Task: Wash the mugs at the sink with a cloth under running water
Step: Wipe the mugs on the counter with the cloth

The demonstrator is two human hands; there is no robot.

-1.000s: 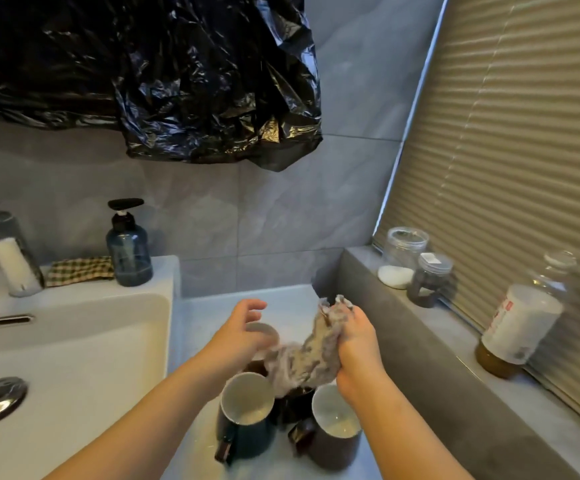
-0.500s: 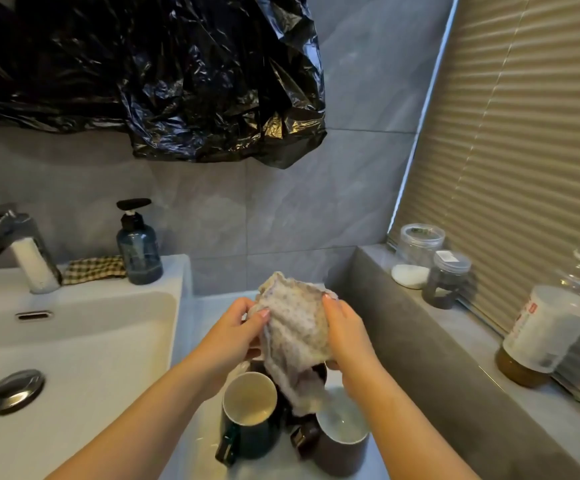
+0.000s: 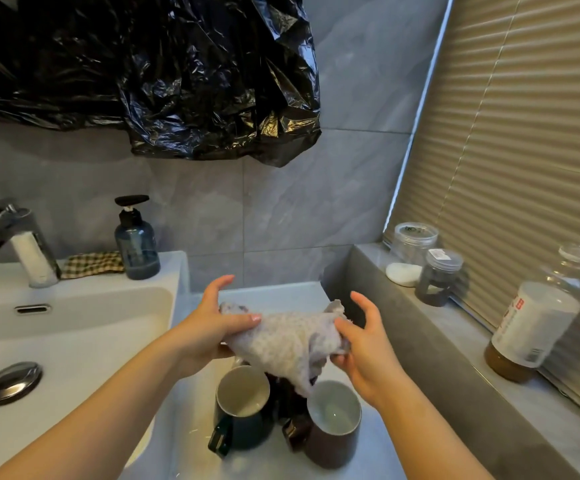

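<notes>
On the left the tap (image 3: 27,249) stands over the sink (image 3: 108,341), and I can't make out any stream, its spout being cut off by the frame. My left hand (image 3: 209,329) pinches one end of the cloth (image 3: 288,341) and my right hand (image 3: 368,355) the other, thumb against fingers (image 3: 218,288), stretching it above the green mug (image 3: 243,414) and brown mug (image 3: 333,427) on the worktop (image 3: 281,292) right of that sink. They stand crowded, so the dangling cloth corner snagging a rim could topple one.
</notes>
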